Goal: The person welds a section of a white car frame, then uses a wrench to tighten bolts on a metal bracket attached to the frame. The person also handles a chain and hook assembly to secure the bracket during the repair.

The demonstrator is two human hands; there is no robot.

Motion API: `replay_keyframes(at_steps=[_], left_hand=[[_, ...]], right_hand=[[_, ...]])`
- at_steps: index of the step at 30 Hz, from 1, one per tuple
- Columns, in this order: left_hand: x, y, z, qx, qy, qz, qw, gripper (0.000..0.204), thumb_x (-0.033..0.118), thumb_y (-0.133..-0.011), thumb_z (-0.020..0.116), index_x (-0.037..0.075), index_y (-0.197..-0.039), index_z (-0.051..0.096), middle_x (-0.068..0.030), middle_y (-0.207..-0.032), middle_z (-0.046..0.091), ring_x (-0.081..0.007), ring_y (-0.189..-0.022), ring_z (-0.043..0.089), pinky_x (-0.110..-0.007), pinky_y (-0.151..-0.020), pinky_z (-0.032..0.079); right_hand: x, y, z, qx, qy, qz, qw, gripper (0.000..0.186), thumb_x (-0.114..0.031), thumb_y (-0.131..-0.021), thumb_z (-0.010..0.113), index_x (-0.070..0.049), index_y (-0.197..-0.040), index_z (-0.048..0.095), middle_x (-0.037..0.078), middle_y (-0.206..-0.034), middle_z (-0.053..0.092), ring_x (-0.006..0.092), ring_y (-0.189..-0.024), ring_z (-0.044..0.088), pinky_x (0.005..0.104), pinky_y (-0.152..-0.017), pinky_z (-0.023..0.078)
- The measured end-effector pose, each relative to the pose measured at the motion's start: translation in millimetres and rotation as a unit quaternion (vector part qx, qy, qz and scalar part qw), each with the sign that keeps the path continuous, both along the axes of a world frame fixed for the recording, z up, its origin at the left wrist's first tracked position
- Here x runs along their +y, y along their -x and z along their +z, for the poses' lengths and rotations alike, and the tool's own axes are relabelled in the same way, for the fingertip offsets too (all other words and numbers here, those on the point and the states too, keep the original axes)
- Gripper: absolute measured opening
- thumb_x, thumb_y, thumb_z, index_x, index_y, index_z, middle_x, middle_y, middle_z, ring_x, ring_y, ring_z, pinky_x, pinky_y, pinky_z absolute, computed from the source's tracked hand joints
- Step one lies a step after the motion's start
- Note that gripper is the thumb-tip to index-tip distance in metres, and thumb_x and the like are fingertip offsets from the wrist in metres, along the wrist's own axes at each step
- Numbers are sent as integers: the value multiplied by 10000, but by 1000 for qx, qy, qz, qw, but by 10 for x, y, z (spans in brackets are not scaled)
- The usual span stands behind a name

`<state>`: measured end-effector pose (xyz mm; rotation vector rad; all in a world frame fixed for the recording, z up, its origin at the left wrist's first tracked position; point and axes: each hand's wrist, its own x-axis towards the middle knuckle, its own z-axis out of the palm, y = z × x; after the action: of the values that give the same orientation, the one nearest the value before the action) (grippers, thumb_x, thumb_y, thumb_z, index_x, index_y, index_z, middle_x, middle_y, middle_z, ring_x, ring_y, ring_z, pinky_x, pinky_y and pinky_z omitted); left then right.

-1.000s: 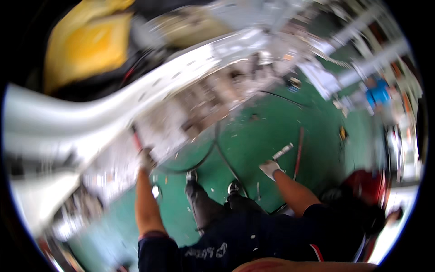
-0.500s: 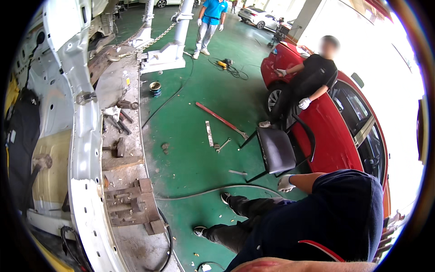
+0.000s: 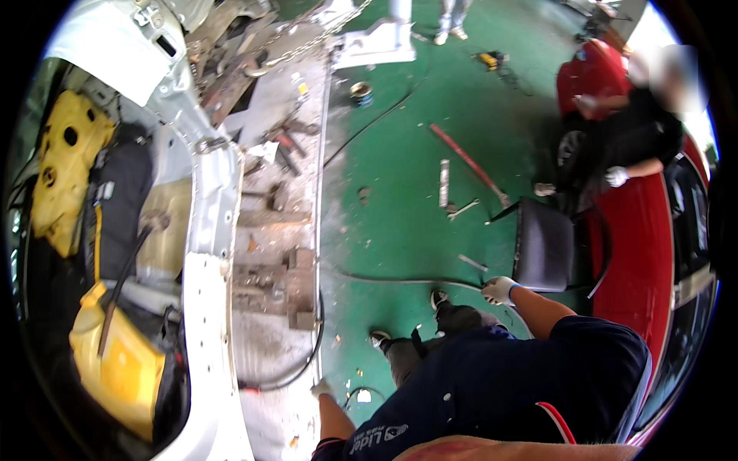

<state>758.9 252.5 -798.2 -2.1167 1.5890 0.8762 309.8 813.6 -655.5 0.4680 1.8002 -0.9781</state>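
Gloved right hand [image 3: 500, 290] with fingers curled near the black chair [image 3: 543, 242], meeting in view the grey hose [image 3: 407, 280] stretched across the green floor [image 3: 400, 238], gripped or merely lying behind, impossible to make out. Gloved left hand [image 3: 324, 387] low at the edge of the grey platform [image 3: 270, 355], too small to read as holding anything or not, near the black hose [image 3: 311, 356] curving at that same edge. Beyond, on the floor, a red bar [image 3: 467, 164] and a wrench [image 3: 463, 208] near each other.
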Motion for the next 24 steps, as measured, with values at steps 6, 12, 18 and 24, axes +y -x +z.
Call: replay_keyframes(at_steps=[6, 12, 18, 24], left_hand=[[1514, 244, 338, -23, -92, -243, 965, 700, 527, -940, 711, 0, -1399, 675, -254, -1420, 672, -403, -1342, 637, -476, -1117, 504], [2392, 425, 452, -45, -96, -463, 880, 387, 232, -1029, 579, 107, -1372, 706, -277, -1412, 632, -409, -1347, 609, -492, -1152, 467], [2439, 772, 1743, 225, -15, 149, 963, 433, 269, -949, 771, 14, -1288, 684, -49, -902, 667, -160, -791, 647, -327, -718, 542], [2507, 563, 1643, 220, -20, 72, 973, 368, 341, -980, 762, -4, -1104, 730, -67, -883, 663, -147, -731, 618, -336, -663, 544]], right_hand=[[657, 513, -714, -185, 148, -208, 949, 71, -56, -984, 633, -69, -944, 576, 6, -675, 484, 127, -561, 483, 309, -468, 335], [1183, 774, -979, -165, 46, -253, 952, 255, -143, -1082, 539, -175, -845, 449, -30, -769, 358, 105, -647, 329, 294, -565, 300], [1207, 970, -1313, -120, -12, -147, 982, 243, -266, -1072, 665, -93, -1239, 633, 99, -1063, 713, 167, -683, 559, 312, -567, 506], [823, 950, -1405, -157, 131, -224, 953, 211, -105, -1051, 567, -117, -878, 446, 17, -759, 416, 135, -585, 416, 307, -469, 283]])
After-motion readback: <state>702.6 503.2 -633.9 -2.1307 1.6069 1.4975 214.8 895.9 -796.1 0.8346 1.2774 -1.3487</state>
